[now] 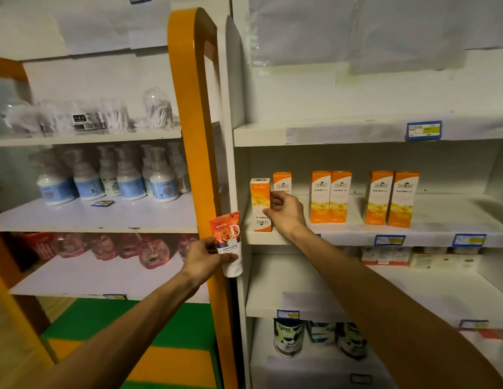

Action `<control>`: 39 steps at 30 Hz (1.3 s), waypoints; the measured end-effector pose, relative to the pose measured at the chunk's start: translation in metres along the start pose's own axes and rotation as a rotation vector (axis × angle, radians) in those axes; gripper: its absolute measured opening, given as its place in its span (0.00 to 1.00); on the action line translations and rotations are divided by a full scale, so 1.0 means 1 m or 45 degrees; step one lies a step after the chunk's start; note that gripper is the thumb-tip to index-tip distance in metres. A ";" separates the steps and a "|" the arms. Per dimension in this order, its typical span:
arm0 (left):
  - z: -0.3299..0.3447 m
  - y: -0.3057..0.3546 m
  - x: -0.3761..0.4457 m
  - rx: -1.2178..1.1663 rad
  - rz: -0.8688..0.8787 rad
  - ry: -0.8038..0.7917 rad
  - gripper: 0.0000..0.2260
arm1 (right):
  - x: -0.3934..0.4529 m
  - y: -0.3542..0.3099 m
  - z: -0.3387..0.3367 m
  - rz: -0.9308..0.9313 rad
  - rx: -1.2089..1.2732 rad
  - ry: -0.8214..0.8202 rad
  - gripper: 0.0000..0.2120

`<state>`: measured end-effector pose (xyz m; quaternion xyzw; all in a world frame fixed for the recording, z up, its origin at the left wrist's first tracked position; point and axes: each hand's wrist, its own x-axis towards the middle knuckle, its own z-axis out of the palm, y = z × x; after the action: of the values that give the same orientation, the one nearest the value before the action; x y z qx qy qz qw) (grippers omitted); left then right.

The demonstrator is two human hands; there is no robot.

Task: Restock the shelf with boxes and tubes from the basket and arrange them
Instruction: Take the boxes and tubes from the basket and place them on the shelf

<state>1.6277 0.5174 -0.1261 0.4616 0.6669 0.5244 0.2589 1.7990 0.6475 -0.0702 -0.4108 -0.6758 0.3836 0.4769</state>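
Here the orange box (260, 204) is pinched upright by the right hand (285, 211) at the left front corner of the middle shelf (357, 236), just beside another orange box (282, 182); if it is released off balance or nudged, it may be toppled over the shelf's front edge. A rose-printed tube (227, 242) is gripped in the left hand (206, 261), cap down, in front of the orange upright (199, 136), and could be knocked against it. No basket is seen; the shelf is stocked with two further pairs of orange boxes (330, 196) to the right.

Six orange boxes (340, 196) on the shelf (357, 234); one tube (229, 244).
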 end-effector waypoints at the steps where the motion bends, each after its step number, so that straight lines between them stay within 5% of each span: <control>1: -0.001 0.000 0.001 -0.007 0.001 -0.002 0.17 | 0.000 0.000 0.003 0.004 0.003 -0.006 0.23; 17: 0.003 0.011 0.007 -0.017 0.012 -0.066 0.17 | -0.010 0.022 0.012 -0.033 -0.049 0.120 0.24; 24: 0.041 0.025 -0.004 -0.079 0.007 -0.158 0.15 | -0.063 0.070 -0.078 -0.185 -0.333 0.139 0.08; 32: 0.151 0.071 -0.015 -0.130 0.076 -0.370 0.16 | -0.097 0.107 -0.219 0.037 -0.540 0.221 0.10; 39: 0.247 0.134 -0.029 -0.164 0.195 -0.575 0.18 | -0.109 0.124 -0.323 0.003 -0.954 0.346 0.19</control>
<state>1.8915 0.6089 -0.0820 0.5989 0.5204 0.4674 0.3899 2.1553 0.6337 -0.1376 -0.6043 -0.6991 0.0530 0.3786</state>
